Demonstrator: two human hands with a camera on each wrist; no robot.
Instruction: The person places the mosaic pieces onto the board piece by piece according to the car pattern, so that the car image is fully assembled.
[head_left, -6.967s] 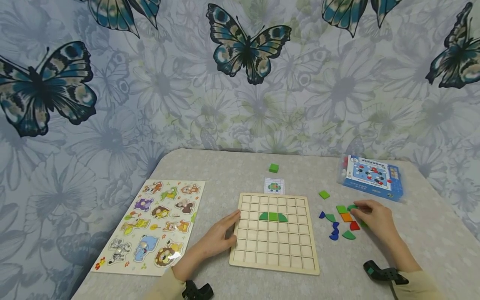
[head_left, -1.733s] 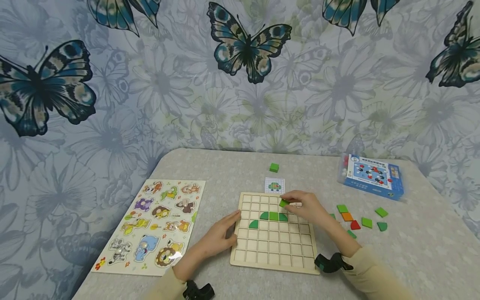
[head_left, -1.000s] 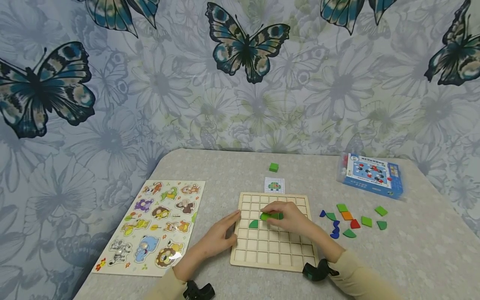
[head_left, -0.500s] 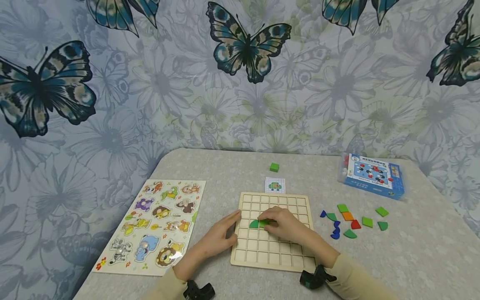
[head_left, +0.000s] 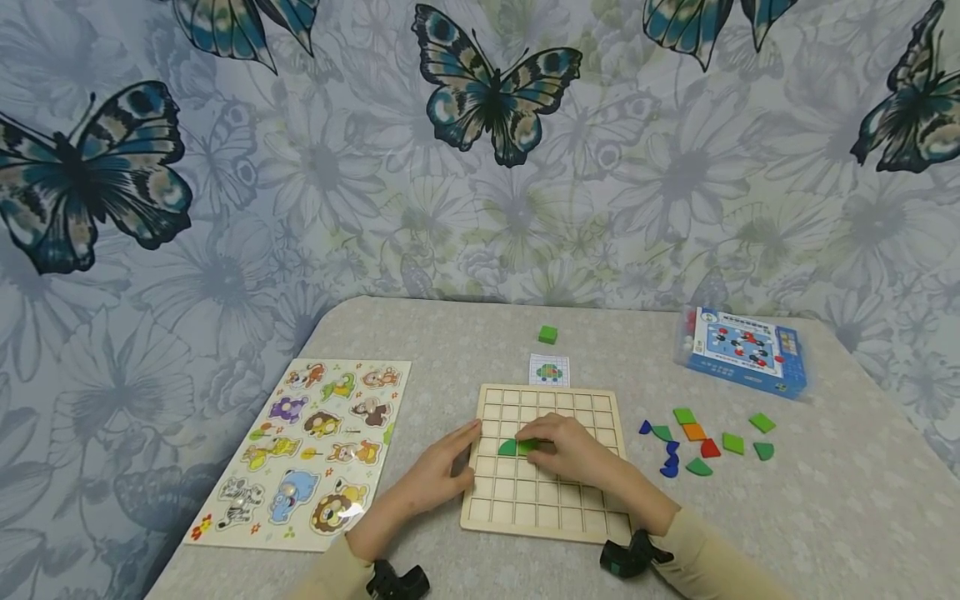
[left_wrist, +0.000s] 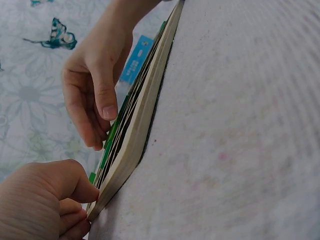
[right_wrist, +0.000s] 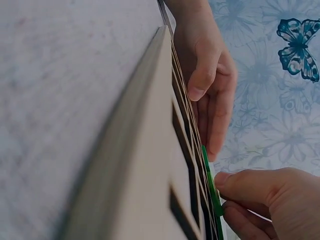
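My right hand (head_left: 566,450) pinches a green square tile (head_left: 527,447) at a cell of the wooden grid board (head_left: 547,521). Directly left of that tile lies a green quarter-circle tile (head_left: 507,447), set in the board. The fingers of this hand hide the row of green tiles above. At the board's left edge rests my left hand (head_left: 438,471), its fingers fairly straight and its thumb apart from them. In the left wrist view, the thumb and fingertips of the left hand (left_wrist: 50,200) touch the board's rim (left_wrist: 122,170).
Loose green, blue, red and orange pieces (head_left: 693,432) lie right of the board. Beyond it are a small pattern card (head_left: 549,371) and a green block (head_left: 548,334). A blue boxed set (head_left: 746,350) stands back right; an animal picture board (head_left: 300,450) lies left.
Since 7 seconds ago, a green quarter-circle has been added to the board. The right hand has brought a green square from the board's top down beside it. The left hand stays put.
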